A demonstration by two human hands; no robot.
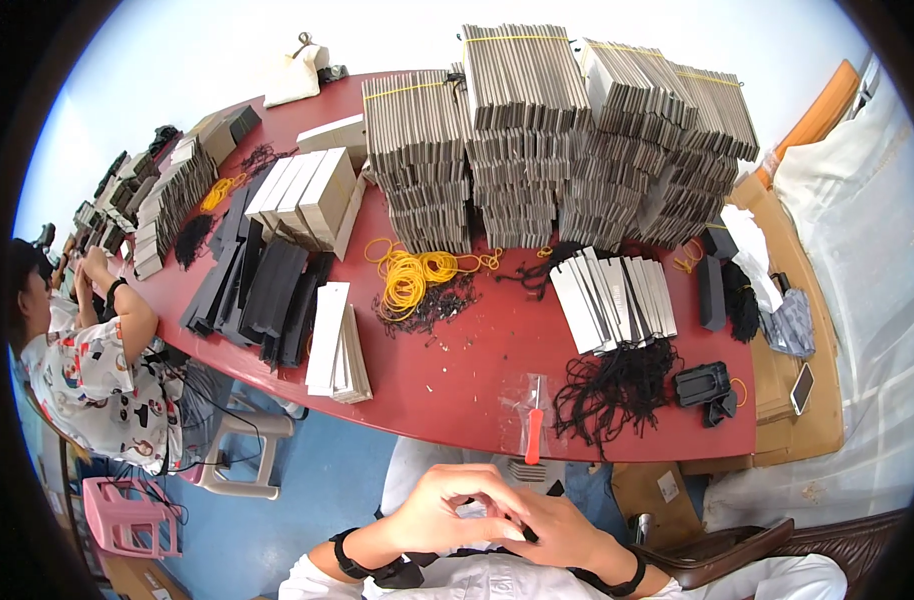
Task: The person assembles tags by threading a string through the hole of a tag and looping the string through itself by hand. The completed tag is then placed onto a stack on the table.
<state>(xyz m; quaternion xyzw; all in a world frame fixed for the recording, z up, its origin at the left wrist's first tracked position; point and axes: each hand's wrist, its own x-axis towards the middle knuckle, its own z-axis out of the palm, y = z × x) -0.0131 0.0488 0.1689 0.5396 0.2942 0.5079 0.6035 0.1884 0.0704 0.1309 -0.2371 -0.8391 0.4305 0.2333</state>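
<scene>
My left hand (455, 508) and my right hand (565, 528) meet in front of my body, below the table's near edge. The left fingers curl over toward the right hand, and the thumb points across to it. A small dark bit (528, 534) shows where the fingertips come together, too small to name. Both hands are closed, and what they hold, if anything, is mostly hidden. Black straps circle both wrists. Just beyond my hands, a tool with an orange-red handle (534, 437) lies on clear plastic at the table edge.
The red table (447, 390) bears tall stacks of grey boards (522, 90), white tags with black cords (617, 300), yellow rubber bands (412, 280), black folded pieces (277, 300) and white boxes (302, 195). A co-worker (102, 390) sits left. Cardboard (817, 400) and a phone (802, 388) are right.
</scene>
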